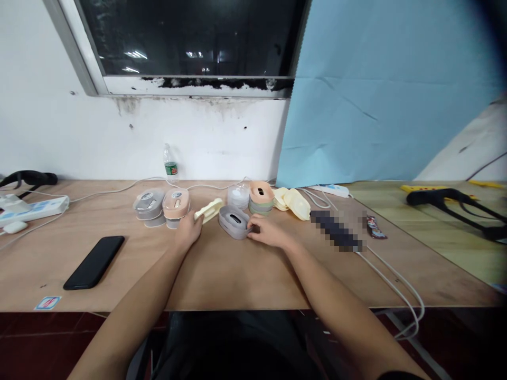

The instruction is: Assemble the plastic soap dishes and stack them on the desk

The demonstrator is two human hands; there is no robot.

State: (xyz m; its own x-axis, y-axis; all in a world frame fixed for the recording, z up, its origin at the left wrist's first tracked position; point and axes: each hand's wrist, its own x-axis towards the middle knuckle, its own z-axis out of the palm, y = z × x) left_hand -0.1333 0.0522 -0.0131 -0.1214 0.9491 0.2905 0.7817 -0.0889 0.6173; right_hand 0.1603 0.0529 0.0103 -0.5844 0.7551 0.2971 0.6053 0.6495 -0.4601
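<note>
My left hand grips a pale yellow plastic box part, tilted up on edge. Its fingers are closed around the near end. At the right side of a grey oval plastic box, my right hand pinches the wall. That grey box sits on the table with a dark slot visible inside. Just behind it stand a stack of clear lids and an orange box part on top of green ones. Pale yellow parts lie further right.
Lidded grey boxes and pink boxes stand stacked at left. A black phone, a power strip and a plastic bottle are also on the table. A blurred dark object, white cables and a snack wrapper lie right.
</note>
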